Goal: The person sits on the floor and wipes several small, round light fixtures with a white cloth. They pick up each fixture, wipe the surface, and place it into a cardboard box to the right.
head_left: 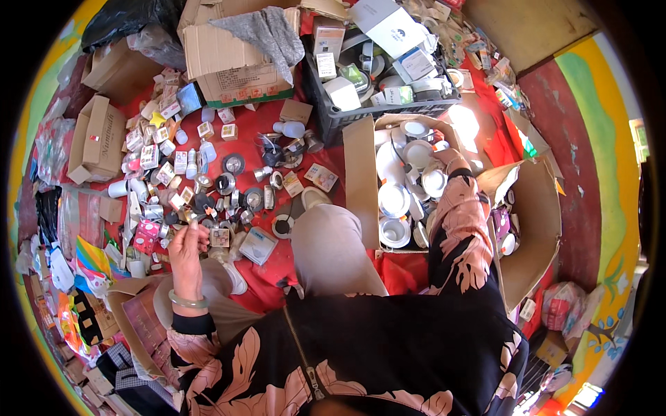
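My left hand (186, 258), with a bangle at the wrist, is raised over loose small parts on the red floor covering. Its thumb and fingers are drawn together, and what they pinch, if anything, is too small to tell. A small printed box (219, 238) lies right beside its fingers. My right hand (452, 161) reaches into an open cardboard carton (361, 187) of white round downlights. Its fingers are curled among them, just above one white downlight (434, 182); what they grip is hidden. More downlights (394, 200) lie at the carton's near left.
A black plastic crate (333, 125) full of boxes and round fittings stands behind the carton. To the left lie several small boxes, bulbs and metal lamp rings (234, 163). Larger cardboard boxes (98, 139) stand at the far left. A flat white box (258, 245) lies by my knee.
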A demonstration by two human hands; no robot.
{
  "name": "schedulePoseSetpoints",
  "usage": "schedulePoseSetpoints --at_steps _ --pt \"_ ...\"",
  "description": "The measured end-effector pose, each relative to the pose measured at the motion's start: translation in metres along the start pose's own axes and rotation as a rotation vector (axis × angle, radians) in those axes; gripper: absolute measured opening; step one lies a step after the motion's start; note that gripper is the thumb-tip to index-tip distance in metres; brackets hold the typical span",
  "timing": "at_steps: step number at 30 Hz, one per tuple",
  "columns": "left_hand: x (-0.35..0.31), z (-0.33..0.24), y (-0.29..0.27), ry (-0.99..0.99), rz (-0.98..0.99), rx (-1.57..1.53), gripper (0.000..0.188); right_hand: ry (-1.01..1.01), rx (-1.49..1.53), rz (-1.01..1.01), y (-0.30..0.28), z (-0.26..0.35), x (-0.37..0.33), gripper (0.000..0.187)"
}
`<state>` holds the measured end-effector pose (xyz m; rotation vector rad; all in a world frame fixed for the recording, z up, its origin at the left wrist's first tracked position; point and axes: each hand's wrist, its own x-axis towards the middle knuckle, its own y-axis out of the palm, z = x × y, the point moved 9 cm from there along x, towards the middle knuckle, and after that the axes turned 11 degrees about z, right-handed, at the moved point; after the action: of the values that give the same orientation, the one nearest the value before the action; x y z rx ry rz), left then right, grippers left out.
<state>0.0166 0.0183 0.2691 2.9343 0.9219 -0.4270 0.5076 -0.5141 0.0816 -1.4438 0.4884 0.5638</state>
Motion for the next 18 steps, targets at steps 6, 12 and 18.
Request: schedulePoseSetpoints --at_steps 6,12,18 --pt "0.001 0.004 0.000 -0.021 0.017 0.027 0.027 0.026 0.361 0.069 0.010 -0.022 0.010 0.040" --pt "0.004 0.004 0.002 -0.024 0.019 0.026 0.026 0.101 0.788 0.205 0.045 -0.055 0.012 0.041" --pt "0.007 0.008 0.004 -0.033 0.032 0.045 0.026 0.249 0.099 -0.139 -0.031 0.025 -0.059 0.031"
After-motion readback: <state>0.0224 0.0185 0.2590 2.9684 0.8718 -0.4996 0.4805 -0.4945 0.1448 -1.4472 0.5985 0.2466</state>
